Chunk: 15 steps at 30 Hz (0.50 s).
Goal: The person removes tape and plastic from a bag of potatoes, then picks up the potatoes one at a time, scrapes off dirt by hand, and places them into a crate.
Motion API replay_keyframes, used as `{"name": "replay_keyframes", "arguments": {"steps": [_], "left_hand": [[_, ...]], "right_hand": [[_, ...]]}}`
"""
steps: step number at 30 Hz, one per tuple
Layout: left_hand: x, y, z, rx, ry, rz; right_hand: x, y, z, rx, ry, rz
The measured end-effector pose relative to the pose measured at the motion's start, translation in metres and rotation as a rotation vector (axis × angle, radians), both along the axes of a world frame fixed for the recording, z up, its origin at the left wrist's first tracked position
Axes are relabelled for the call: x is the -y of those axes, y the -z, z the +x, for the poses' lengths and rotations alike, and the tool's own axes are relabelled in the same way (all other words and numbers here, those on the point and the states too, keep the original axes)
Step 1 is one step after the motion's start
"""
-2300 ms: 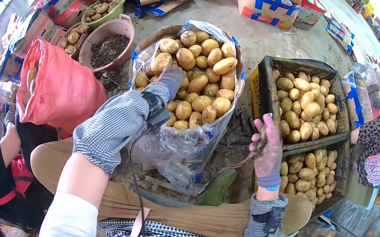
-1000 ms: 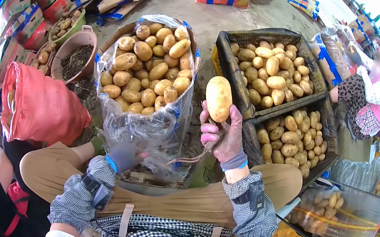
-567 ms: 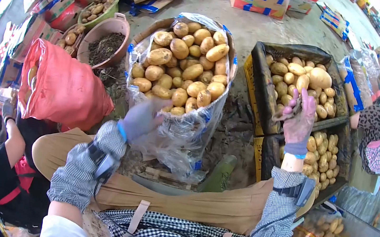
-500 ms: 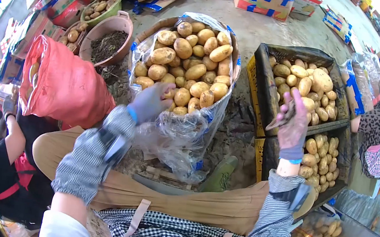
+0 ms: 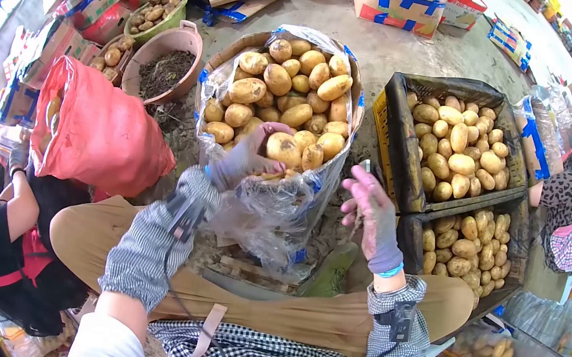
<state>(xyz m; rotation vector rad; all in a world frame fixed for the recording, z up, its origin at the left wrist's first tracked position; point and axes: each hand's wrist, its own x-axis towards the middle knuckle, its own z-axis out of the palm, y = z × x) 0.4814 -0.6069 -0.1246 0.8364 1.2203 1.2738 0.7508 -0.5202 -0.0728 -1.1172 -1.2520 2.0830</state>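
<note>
The potato is at the near edge of the plastic-lined round container. Left hand: fingers and thumb span the potato's left side; firm closure of the grip cannot be determined. Right hand: grip loosely retains a narrow object, fingers extended. Right: two black-lined crates of potatoes. Left: red sack; beyond it, a pink tub.

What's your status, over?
Left hand at a potato in the lined bin, grip unconfirmed. Right hand raised, no potato. Loose plastic bunched near left hand.
</note>
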Motion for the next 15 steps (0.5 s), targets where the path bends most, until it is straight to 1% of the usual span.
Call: {"name": "replay_keyframes", "arguments": {"steps": [1, 2, 3, 5, 6, 7, 9, 10, 11, 13, 14, 15], "left_hand": [[0.007, -0.016, 0.015, -0.002, -0.002, -0.004], [0.012, -0.031, 0.032, 0.055, 0.025, 0.125], [0.017, -0.039, 0.045, 0.114, 0.053, 0.256], [0.023, -0.041, 0.062, 0.114, 0.109, 0.260], [0.024, -0.038, 0.064, -0.055, 0.127, 0.296], [0.025, -0.043, 0.071, -0.054, 0.133, 0.301], [0.028, -0.059, 0.088, 0.182, 0.046, 0.149], [0.028, -0.059, 0.092, 0.092, 0.024, 0.129], [0.027, -0.058, 0.094, 0.092, 0.028, 0.132], [0.026, -0.053, 0.097, 0.016, 0.007, 0.145], [0.028, -0.052, 0.100, 0.015, 0.006, 0.146], [0.029, -0.051, 0.103, -0.062, -0.012, 0.170]], "right_hand": [[0.005, 0.003, -0.003, -0.003, -0.059, -0.027], [0.009, -0.008, -0.006, -0.014, -0.153, -0.042], [0.013, -0.007, -0.008, -0.012, -0.151, -0.040], [0.020, -0.007, -0.012, -0.135, -0.302, -0.035], [0.023, -0.012, -0.012, -0.207, -0.244, 0.010], [0.023, -0.010, -0.009, -0.206, -0.238, 0.015], [0.023, -0.001, -0.007, -0.205, -0.177, 0.154], [0.024, -0.010, -0.005, -0.185, -0.150, 0.082], [0.025, -0.008, -0.004, -0.184, -0.147, 0.085], [0.029, 0.000, -0.004, -0.166, -0.063, 0.323], [0.030, 0.000, -0.003, -0.166, -0.064, 0.324], [0.031, 0.001, -0.003, -0.158, -0.060, 0.336]]}}
